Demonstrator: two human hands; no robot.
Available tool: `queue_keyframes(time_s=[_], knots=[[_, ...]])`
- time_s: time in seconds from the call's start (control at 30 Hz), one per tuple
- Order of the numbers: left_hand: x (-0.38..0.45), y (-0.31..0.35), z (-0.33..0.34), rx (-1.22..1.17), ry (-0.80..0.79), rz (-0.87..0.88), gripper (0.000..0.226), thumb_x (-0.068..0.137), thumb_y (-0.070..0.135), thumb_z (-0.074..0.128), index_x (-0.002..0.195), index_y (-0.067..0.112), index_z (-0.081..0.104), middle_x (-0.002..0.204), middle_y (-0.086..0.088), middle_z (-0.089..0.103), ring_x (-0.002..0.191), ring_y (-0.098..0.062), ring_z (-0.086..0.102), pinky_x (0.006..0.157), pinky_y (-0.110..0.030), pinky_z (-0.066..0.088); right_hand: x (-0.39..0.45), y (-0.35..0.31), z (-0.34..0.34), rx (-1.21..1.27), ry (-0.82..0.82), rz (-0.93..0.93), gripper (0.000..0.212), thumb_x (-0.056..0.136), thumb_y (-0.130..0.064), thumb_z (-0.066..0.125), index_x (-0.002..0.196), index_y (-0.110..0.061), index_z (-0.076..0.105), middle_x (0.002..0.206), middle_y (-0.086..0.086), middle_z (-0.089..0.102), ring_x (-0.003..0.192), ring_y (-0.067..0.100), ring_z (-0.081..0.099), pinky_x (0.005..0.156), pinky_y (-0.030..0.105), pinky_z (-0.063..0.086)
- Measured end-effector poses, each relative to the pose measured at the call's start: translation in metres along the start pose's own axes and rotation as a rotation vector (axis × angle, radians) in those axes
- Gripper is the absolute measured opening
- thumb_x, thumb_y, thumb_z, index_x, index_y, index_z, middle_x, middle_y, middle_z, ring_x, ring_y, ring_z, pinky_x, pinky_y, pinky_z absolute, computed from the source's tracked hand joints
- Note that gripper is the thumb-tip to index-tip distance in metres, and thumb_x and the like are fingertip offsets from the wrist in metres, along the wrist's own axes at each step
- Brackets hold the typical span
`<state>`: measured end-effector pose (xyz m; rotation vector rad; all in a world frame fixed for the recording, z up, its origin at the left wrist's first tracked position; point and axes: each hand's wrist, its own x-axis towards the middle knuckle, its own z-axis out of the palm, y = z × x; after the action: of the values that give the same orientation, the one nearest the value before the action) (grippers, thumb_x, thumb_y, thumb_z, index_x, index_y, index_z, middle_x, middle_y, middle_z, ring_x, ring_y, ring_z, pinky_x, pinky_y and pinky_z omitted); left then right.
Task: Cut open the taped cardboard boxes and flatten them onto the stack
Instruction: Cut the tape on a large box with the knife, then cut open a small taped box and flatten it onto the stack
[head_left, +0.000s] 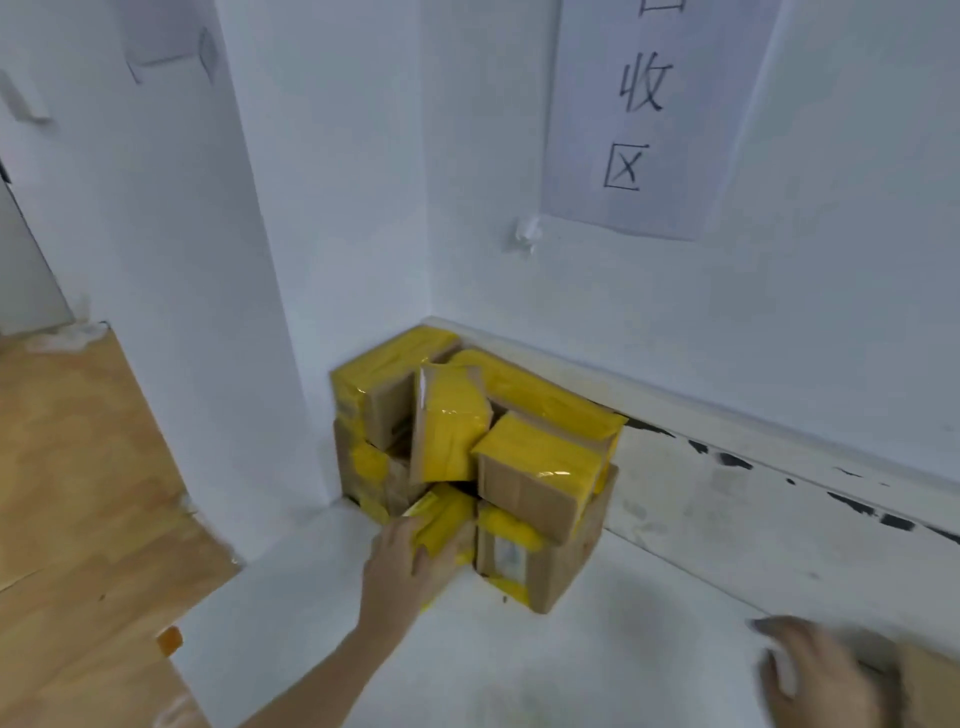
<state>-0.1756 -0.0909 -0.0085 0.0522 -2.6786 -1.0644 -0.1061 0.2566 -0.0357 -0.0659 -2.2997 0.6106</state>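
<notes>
My left hand (402, 558) curls its grip round the small taped box (441, 519) low in the pile of boxes (524, 467), frame middle. My right hand (815, 675), lower right, is farther; its grip I cannot tell

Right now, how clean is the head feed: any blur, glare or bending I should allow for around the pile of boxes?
Head view: the right hand at the lower edge is smeared by motion blur, the left hand on the front box only slightly; small glare spots shine on the yellow tape; wide-angle bending curves the baseboard and wall edges; lighting is flat and bluish-white, with soft shadows.
</notes>
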Motion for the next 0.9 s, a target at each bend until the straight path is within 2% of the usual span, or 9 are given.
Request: queue_keyframes(time_s=[0.1, 0.17, 0.23, 0.27, 0.43, 0.5, 0.57, 0.7, 0.9], knots=[[0.033, -0.038, -0.012, -0.199, -0.031, -0.201, 0.026, 0.096, 0.009, 0.042, 0.119, 0.014, 0.053, 0.118, -0.003, 0.051, 0.117, -0.026, 0.044, 0.092, -0.032, 0.034, -0.011, -0.090, 0.058, 0.293, -0.373, 0.202, 0.041, 0.062, -0.017, 0.047, 0.093, -0.044, 0.044, 0.091, -0.006, 0.050, 0.078, 0.017, 0.045, 0.047, 0.019, 0.041], [0.052, -0.051, -0.015, -0.286, -0.209, -0.312, 0.031, 0.099, 0.014, 0.038, 0.129, 0.017, 0.046, 0.128, -0.002, 0.048, 0.126, -0.024, 0.040, 0.099, -0.031, 0.030, -0.025, -0.136, 0.104, 0.329, -0.568, 0.229, 0.064, 0.077, -0.006, 0.054, 0.119, -0.051, 0.040, 0.110, -0.010, 0.059, 0.095, 0.010, 0.053, 0.070, 0.012, 0.044], [0.067, -0.067, -0.013, -0.364, -0.362, -0.395, 0.037, 0.101, 0.021, 0.035, 0.135, 0.008, 0.043, 0.138, -0.009, 0.044, 0.131, -0.026, 0.038, 0.106, -0.034, 0.028, -0.025, -0.185, 0.134, 0.452, -0.736, 0.561, 0.052, 0.097, -0.020, 0.047, 0.145, -0.023, 0.026, 0.145, 0.004, 0.039, 0.129, 0.016, 0.042, 0.102, 0.021, 0.035], [0.072, -0.071, -0.014, -0.410, -0.422, -0.451, 0.037, 0.100, 0.024, 0.035, 0.132, 0.008, 0.045, 0.138, -0.009, 0.045, 0.130, -0.026, 0.039, 0.107, -0.034, 0.028, -0.023, -0.203, 0.145, 0.538, -0.837, 0.728, 0.063, 0.097, -0.029, 0.047, 0.149, -0.018, 0.013, 0.153, 0.005, 0.026, 0.137, 0.020, 0.033, 0.109, 0.026, 0.030], [0.072, -0.085, -0.015, -0.562, -0.703, -0.574, 0.022, 0.100, 0.027, 0.037, 0.094, 0.018, 0.057, 0.107, -0.004, 0.057, 0.098, -0.013, 0.052, 0.087, -0.024, 0.037, -0.010, -0.250, 0.178, 0.767, -0.716, 0.963, 0.075, 0.096, -0.035, 0.046, 0.149, -0.018, -0.005, 0.157, 0.002, 0.011, 0.142, 0.022, 0.021, 0.113, 0.033, 0.024], [0.066, -0.085, -0.015, -0.596, -0.756, -0.558, 0.019, 0.101, 0.026, 0.037, 0.089, 0.021, 0.052, 0.094, 0.002, 0.053, 0.088, -0.006, 0.052, 0.099, -0.024, 0.035, -0.018, -0.252, 0.179, 0.756, -0.611, 0.939, 0.072, 0.096, -0.025, 0.048, 0.149, -0.019, -0.001, 0.156, 0.001, 0.014, 0.141, 0.020, 0.021, 0.113, 0.033, 0.025], [0.059, -0.079, -0.016, -0.606, -0.772, -0.499, 0.016, 0.101, 0.024, 0.038, 0.094, 0.025, 0.052, 0.093, 0.007, 0.056, 0.088, -0.001, 0.054, 0.100, -0.025, 0.038, -0.021, -0.252, 0.172, 0.697, -0.574, 0.892, 0.069, 0.097, -0.019, 0.047, 0.149, -0.019, 0.003, 0.154, 0.002, 0.018, 0.140, 0.022, 0.023, 0.113, 0.034, 0.027], [0.053, -0.062, -0.023, -0.528, -0.720, -0.413, 0.014, 0.099, 0.023, 0.043, 0.108, 0.025, 0.054, 0.100, 0.007, 0.062, 0.089, -0.004, 0.059, 0.063, -0.014, 0.044, -0.019, -0.249, 0.162, 0.588, -0.633, 0.868, 0.068, 0.093, -0.023, 0.053, 0.148, -0.015, 0.013, 0.143, 0.009, 0.030, 0.131, 0.027, 0.035, 0.107, 0.037, 0.035], [0.033, -0.054, -0.038, -0.314, -0.743, -0.411, 0.035, 0.096, 0.038, 0.047, 0.126, 0.020, 0.045, 0.112, -0.001, 0.058, 0.099, -0.015, 0.059, 0.080, -0.026, 0.051, -0.023, -0.247, 0.140, 0.560, -0.779, 0.879, 0.073, 0.085, -0.025, 0.059, 0.144, -0.016, 0.017, 0.121, 0.003, 0.028, 0.117, 0.023, 0.041, 0.101, 0.035, 0.042]])
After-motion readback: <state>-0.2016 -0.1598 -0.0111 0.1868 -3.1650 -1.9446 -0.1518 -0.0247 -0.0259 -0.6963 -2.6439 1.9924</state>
